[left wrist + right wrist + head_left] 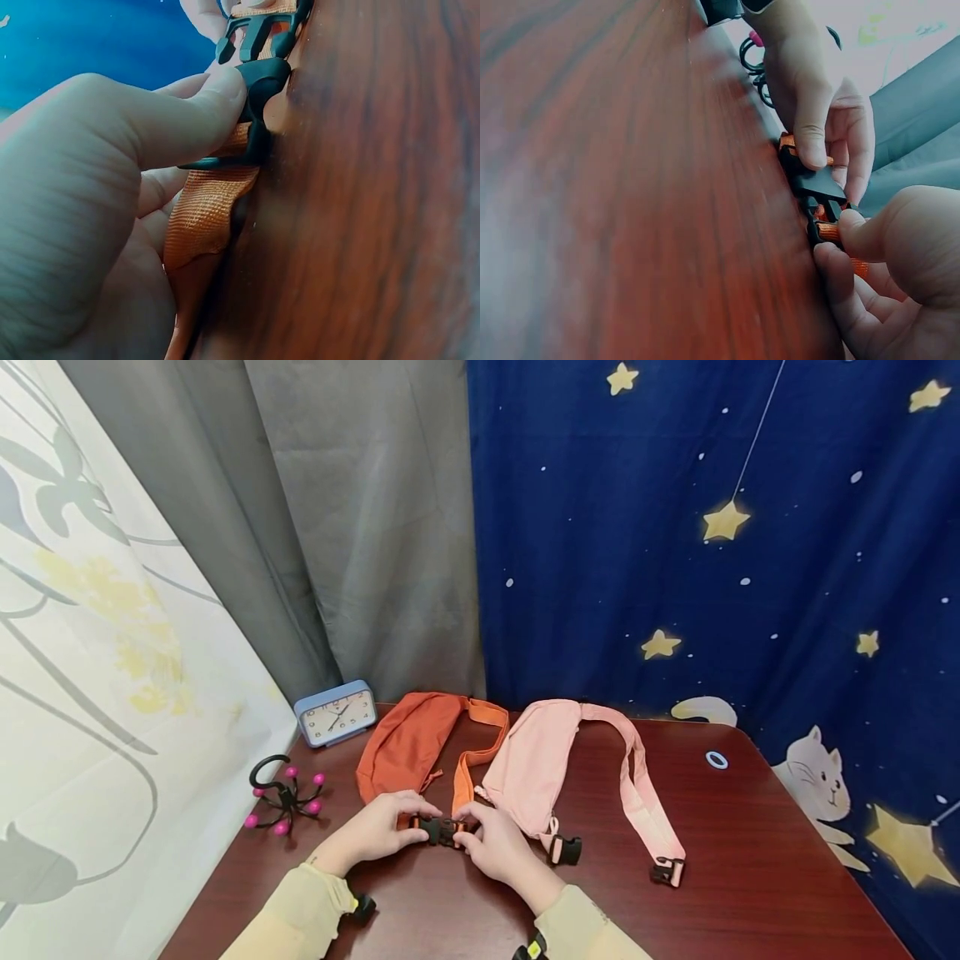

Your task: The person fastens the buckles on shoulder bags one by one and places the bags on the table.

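Observation:
My left hand (378,828) pinches the black socket half of a side-release buckle (264,81), which sits on an orange webbing strap (210,214). Thumb on top, my right hand (501,848) pinches the pronged half (259,34). In the left wrist view the prongs point at the socket's mouth, slightly apart from it; the right wrist view shows the two halves lined up close together. Both are just over the table, in front of the orange-red waist bag (411,742) they belong to. Fingers partly hide the strap ends.
Right of the orange-red bag lies a pink waist bag (534,762), its buckle halves (566,850) unfastened. A blue clock (336,713) and a black hook-topped stand with pink balls (285,800) are at left. A light-blue ring (717,760) lies far right on the table (750,852).

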A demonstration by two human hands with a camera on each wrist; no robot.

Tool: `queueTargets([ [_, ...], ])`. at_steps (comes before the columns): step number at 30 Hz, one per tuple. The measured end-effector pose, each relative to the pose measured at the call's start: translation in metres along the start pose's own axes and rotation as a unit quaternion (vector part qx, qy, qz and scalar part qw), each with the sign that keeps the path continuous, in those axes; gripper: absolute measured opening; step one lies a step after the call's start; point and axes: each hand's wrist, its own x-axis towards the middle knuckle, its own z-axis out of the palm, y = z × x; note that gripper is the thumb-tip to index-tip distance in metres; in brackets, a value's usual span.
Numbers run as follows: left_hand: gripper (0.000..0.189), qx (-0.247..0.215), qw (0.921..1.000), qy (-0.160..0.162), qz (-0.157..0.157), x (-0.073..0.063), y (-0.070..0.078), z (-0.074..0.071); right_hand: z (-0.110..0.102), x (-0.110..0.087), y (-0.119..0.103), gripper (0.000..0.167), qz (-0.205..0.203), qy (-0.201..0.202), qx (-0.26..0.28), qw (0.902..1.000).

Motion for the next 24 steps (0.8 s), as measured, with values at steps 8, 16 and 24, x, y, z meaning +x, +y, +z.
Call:
queueTargets([
  [8, 0.033, -0.014, 0.9997, -0.011, -0.015, 0.001, -0.001, 0.000, 0.006, 0.004, 0.005, 0.019, -0.004, 0.012, -0.007, 0.9999],
  [16, 0.034, -0.018, 0.9997, -0.008, -0.016, 0.001, -0.002, 0.000, 0.009, 0.006, 0.007, 0.019, -0.011, 0.019, 0.005, 0.9998],
  [24, 0.034, -0.018, 0.9997, -0.002, -0.015, 0.000, -0.004, 0.004, 0.012, 0.006, 0.007, 0.022, -0.003, 0.026, 0.037, 0.9990],
])
